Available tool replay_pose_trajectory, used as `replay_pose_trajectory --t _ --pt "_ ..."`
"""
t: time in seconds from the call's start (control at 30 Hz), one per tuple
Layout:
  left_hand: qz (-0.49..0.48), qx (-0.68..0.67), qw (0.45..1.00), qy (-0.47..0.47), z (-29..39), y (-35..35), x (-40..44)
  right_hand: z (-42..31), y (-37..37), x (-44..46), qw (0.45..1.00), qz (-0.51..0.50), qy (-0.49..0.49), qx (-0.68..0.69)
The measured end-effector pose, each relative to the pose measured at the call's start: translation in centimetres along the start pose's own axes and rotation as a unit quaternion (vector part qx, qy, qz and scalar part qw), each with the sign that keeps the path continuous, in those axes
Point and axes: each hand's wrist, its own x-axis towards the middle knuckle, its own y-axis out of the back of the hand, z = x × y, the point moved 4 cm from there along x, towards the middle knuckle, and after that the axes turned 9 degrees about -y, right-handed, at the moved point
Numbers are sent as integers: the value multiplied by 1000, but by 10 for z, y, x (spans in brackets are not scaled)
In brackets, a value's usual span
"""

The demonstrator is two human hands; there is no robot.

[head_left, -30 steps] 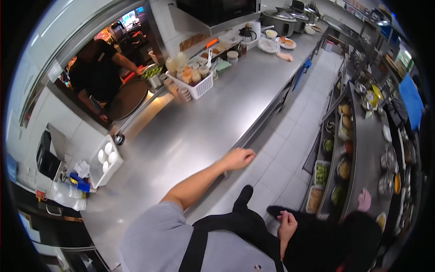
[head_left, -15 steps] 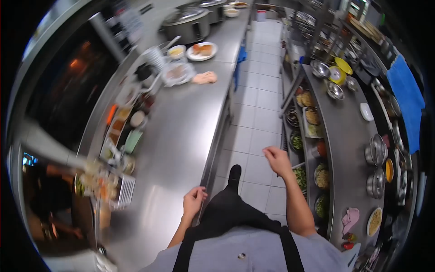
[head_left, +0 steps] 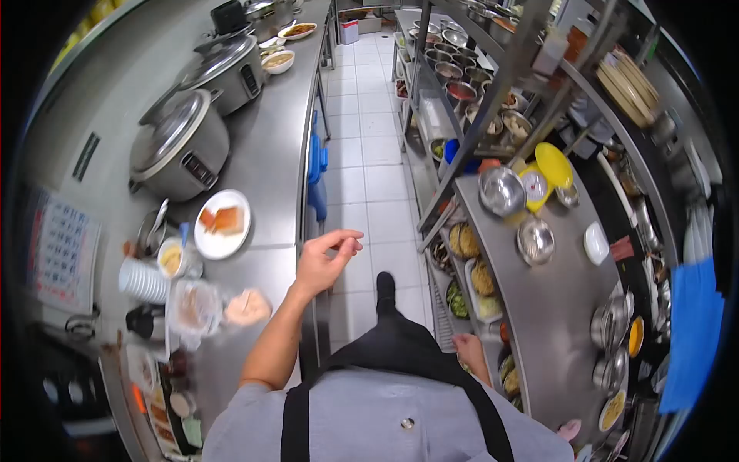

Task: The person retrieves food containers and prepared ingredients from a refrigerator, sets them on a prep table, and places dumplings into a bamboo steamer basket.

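Observation:
My left hand point(head_left: 327, 262) hangs in the air over the aisle, beside the edge of the left steel counter point(head_left: 281, 162). It holds nothing; its fingers are loosely bent and apart. Low at my side, my right hand point(head_left: 470, 354) is near the shelves under the right steel counter point(head_left: 531, 331). It appears relaxed and holds nothing, though some of its fingers are hard to see. Nearest my left forearm on the counter are a pinkish crumpled cloth point(head_left: 248, 307) and a white plate with toast-like food point(head_left: 223, 225).
Two large rice cookers point(head_left: 181, 142) stand on the left counter. A tiled aisle point(head_left: 366, 185) runs ahead between counters. Metal bowls point(head_left: 536, 240), a yellow scale point(head_left: 534, 185) and food trays point(head_left: 483, 279) are at right. A blue container point(head_left: 317, 181) stands under the left counter.
I have walked forward along the aisle; the plate and rice cookers are nearer. My left arm has swung up and forward, while my right has dropped back to my side.

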Motion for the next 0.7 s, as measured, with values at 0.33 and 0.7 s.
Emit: replay_pose_trajectory --t 0.33,0.7 --pt "83 129 792 -591 223 176 282 -679 265 32 536 246 788 178" --pt "58 214 739 -636 92 271 598 -963 360 181 260 194 941 97"
